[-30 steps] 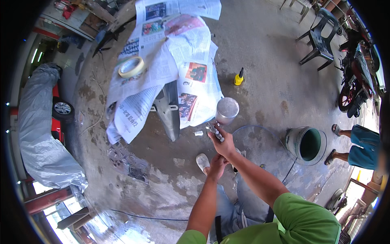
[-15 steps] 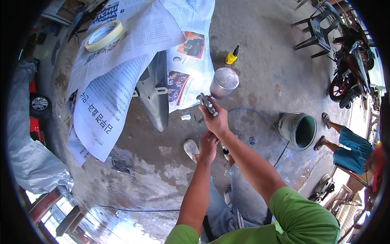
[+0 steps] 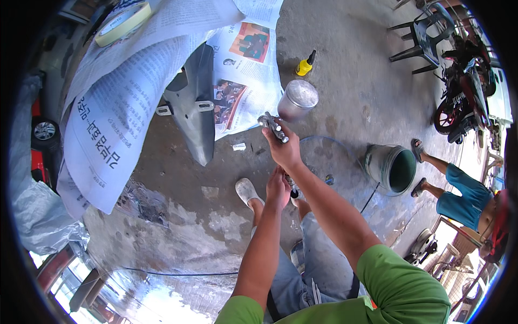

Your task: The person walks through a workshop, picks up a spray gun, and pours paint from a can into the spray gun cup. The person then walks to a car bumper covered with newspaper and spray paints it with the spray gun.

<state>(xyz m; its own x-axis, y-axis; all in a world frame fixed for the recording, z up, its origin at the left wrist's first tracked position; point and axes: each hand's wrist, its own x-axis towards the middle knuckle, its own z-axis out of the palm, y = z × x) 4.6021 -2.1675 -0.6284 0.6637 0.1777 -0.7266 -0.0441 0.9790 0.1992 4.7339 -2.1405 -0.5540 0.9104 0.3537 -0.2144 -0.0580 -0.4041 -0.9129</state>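
My right hand [image 3: 284,147] is closed around the grip of a silver spray gun [image 3: 271,125], whose round metal cup [image 3: 300,97] stands out above the fist. Just below, against the right wrist, my left hand [image 3: 277,189] has its fingers closed near the lower end of the gun's grip. What those fingers pinch is hidden. A dark grey, pointed panel with metal tabs [image 3: 197,116] lies ahead to the left, partly under newspaper sheets [image 3: 127,119]. The gun is apart from it.
On the paper rests a masking tape roll [image 3: 123,24]. A yellow bottle [image 3: 305,63] stands beyond the cup. Right are a bucket [image 3: 377,171], a thin hose [image 3: 340,141], a dark plastic chair [image 3: 423,35], a motorcycle [image 3: 463,100] and a person in teal shorts [image 3: 461,202].
The newspaper and grey panel have shifted left and slightly up in the picture as my view turned. The person's legs at right have changed position. My hands keep nearly the same hold.
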